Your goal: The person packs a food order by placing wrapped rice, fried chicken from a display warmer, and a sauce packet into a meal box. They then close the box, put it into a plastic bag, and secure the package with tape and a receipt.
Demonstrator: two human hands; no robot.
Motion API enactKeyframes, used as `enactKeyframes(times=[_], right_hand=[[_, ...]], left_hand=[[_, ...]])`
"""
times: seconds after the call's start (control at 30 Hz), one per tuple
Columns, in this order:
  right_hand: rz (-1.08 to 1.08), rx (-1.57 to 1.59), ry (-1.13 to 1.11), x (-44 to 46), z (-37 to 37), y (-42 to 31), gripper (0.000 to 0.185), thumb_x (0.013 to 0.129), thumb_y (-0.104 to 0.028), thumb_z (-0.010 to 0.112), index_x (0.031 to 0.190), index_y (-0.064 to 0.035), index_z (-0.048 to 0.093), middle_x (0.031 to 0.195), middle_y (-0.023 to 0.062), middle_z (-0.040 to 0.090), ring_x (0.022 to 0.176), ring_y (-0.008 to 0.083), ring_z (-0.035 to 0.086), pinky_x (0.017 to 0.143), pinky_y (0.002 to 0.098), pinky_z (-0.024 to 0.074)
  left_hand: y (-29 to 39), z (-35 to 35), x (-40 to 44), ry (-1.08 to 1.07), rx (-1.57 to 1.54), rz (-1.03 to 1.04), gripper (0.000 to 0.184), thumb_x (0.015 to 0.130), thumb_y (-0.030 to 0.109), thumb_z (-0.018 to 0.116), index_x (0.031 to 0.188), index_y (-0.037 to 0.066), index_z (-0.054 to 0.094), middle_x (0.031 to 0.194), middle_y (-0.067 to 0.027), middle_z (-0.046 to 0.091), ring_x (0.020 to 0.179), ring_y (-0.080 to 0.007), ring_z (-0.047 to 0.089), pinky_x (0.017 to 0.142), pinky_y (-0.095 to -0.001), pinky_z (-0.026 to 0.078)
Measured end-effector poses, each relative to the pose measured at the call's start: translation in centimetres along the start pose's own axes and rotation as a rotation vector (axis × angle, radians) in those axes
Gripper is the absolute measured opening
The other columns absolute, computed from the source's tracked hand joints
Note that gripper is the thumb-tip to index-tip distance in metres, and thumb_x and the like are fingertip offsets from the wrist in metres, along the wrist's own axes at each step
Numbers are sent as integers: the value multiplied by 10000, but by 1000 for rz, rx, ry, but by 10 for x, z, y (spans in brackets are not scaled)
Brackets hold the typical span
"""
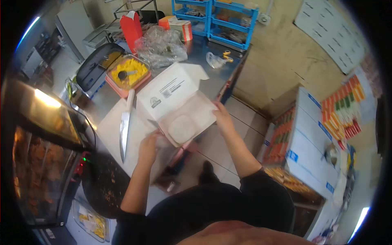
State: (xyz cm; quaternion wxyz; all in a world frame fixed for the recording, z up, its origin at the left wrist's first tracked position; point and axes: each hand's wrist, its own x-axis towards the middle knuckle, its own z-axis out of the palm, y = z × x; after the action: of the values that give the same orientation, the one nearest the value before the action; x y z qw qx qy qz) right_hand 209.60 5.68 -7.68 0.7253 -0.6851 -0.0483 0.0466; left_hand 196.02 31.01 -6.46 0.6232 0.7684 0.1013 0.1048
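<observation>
Black-clad torso (196,206) nearest. Right hand (222,118) pinches opened white box (171,102) by its right edge; left hand (148,147) at near-left corner, blurred, closure unclear. Box beside knife (125,127); beyond, yellow food (134,69), blue shelves (230,25).

No text sharp enough to read; lid of the white box (165,105): dark print lines plus a small logo, illegible; wall sheet (328,34): rows of dark writing, illegible; blue labels (292,155) on pale panel (307,136): pale marks, unreadable.
</observation>
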Motion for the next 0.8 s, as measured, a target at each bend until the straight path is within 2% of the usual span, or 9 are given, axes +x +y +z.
enactKeyframes(times=[0.1,0.2,0.27,0.33,0.5,0.57,0.6,0.67,0.8], right_hand=[[-75,-267,-130,89,18,41,365,803,-143,481,1163,-87,501,944,167,593,835,237,580,770,285,436],[46,-357,-367,157,24,69,380,804,-251,521,1164,-130,518,1109,207,540,1043,288,516,879,343,399],[-106,-820,-313,204,18,62,446,786,-369,549,1165,-135,528,1284,229,405,1241,327,324,990,453,288],[-76,-868,4,244,11,35,471,777,-424,550,1154,-143,539,1362,219,298,1305,351,164,1021,537,181],[-14,-1287,102,344,-24,76,425,772,-319,586,1137,-106,544,1283,213,415,1209,300,374,973,502,295],[-125,-475,-12,322,-28,31,342,775,-182,601,1089,-57,550,1124,163,549,1004,247,546,859,388,430],[-123,-475,-54,309,-19,19,342,775,-182,601,1089,-57,550,1124,163,549,1004,247,546,859,388,430],[2,712,-292,279,-2,-2,219,787,-91,596,996,-30,567,926,97,609,785,198,608,714,279,480],[54,731,-653,188,47,-45,127,804,-71,589,923,-29,571,871,73,595,776,162,599,692,273,484]], left_hand=[[13,0,30,386,-67,4,337,831,104,414,1088,-38,579,1029,-133,597,927,-203,544,830,-304,419],[30,10,34,540,13,-279,308,810,83,415,1031,-4,611,951,-96,596,876,-177,544,813,-280,422],[25,10,32,561,62,-252,283,801,81,421,990,2,617,920,-83,590,847,-161,538,774,-268,431],[23,13,34,577,106,-217,261,793,78,426,949,8,622,888,-70,584,818,-146,532,734,-256,440],[38,42,59,613,117,-338,222,765,76,448,884,13,626,878,-45,604,782,-130,536,613,-244,451],[33,40,67,479,386,-74,206,795,69,474,918,13,629,883,-86,633,787,-168,576,663,-300,448],[43,41,72,447,462,-46,197,805,76,486,925,20,632,882,-108,633,794,-192,584,667,-311,443],[70,43,79,408,579,-55,183,815,103,515,932,36,638,871,-136,629,786,-235,594,668,-325,441],[110,34,65,458,774,-57,187,798,184,574,921,64,646,819,-147,620,724,-292,584,664,-352,449]])
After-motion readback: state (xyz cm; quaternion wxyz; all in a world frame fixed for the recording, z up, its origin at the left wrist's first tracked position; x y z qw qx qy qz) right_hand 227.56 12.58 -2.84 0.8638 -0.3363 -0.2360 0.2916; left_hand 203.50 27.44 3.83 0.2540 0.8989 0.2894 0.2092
